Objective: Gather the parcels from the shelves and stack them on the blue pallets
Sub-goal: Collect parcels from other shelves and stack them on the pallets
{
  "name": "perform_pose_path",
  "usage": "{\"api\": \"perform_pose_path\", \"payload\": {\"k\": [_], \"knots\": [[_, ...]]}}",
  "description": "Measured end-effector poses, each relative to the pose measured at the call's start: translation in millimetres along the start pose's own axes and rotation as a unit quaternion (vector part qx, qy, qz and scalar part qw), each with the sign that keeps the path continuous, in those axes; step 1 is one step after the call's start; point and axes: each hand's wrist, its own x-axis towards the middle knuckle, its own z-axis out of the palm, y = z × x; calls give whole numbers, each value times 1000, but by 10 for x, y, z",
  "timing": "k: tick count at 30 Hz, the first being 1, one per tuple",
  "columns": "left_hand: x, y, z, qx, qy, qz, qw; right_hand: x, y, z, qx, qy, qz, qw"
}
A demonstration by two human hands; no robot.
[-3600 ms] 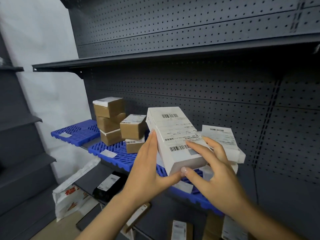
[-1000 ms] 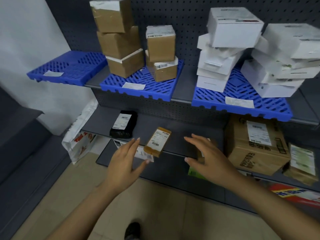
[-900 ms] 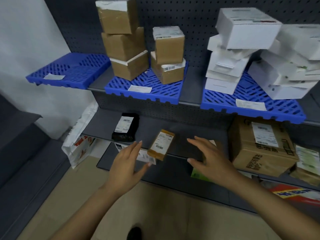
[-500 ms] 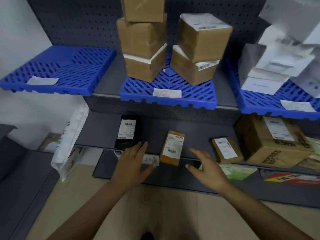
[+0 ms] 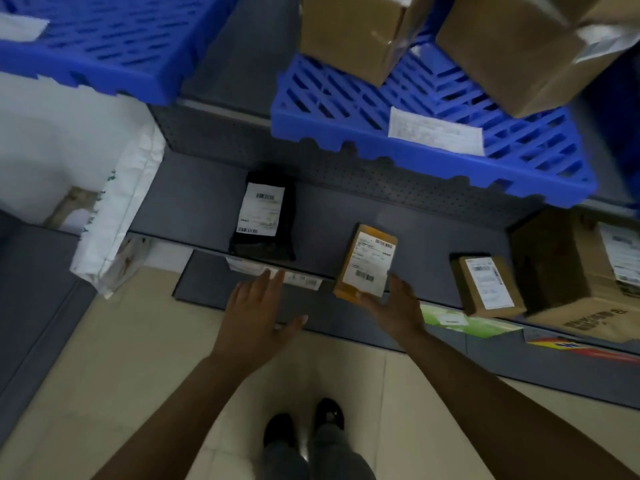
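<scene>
A small yellow-brown parcel [image 5: 367, 263] with a white label lies at the front edge of the lower grey shelf [image 5: 194, 202]. My right hand [image 5: 396, 308] is open just below it, fingertips touching its near end. My left hand [image 5: 258, 317] is open, fingers spread, in front of the shelf edge below a black parcel [image 5: 265, 221]. Another small brown parcel [image 5: 488, 287] lies to the right. Above, a blue pallet [image 5: 433, 133] carries brown boxes [image 5: 349, 32]; a second blue pallet [image 5: 114, 39] at the upper left holds only a label.
A large brown carton [image 5: 581, 268] stands at the right on the lower shelf. A white bag [image 5: 117, 216] hangs off the shelf's left end. Flat green and red packets [image 5: 467, 322] lie on the bottom shelf. My feet [image 5: 304, 420] stand on the beige floor.
The view has dropped and moved closer to the lower shelf. My right hand has reached forward to the near end of the yellow-brown parcel; my left hand stays open beside it.
</scene>
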Motion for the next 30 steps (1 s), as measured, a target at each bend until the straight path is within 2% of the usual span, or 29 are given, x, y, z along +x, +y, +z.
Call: {"api": "perform_pose_path", "payload": {"k": [5,10,14,16,20,22,26,30], "knots": [[-67,-262,259,-14,13,-34,999,558,-9,477,-55,-24,63,996],[-278,-562,451,34,12,-72,997,991,-16,871,-99,-34,123,987],[-357,-654,530,56,-17,-98,993,1028,132,1015,-165,37,78,983],[-351,-605,548,59,-28,-95,993,967,225,969,-163,30,58,984],[-228,-363,542,57,-51,-63,995,863,296,789,-130,8,83,988],[-113,-292,564,58,-54,-46,996,875,228,752,-105,15,78,991],[89,-270,654,64,-41,-15,997,997,155,898,-130,37,57,989],[81,-250,728,63,-27,-12,998,1038,261,1029,-117,61,62,989]]}}
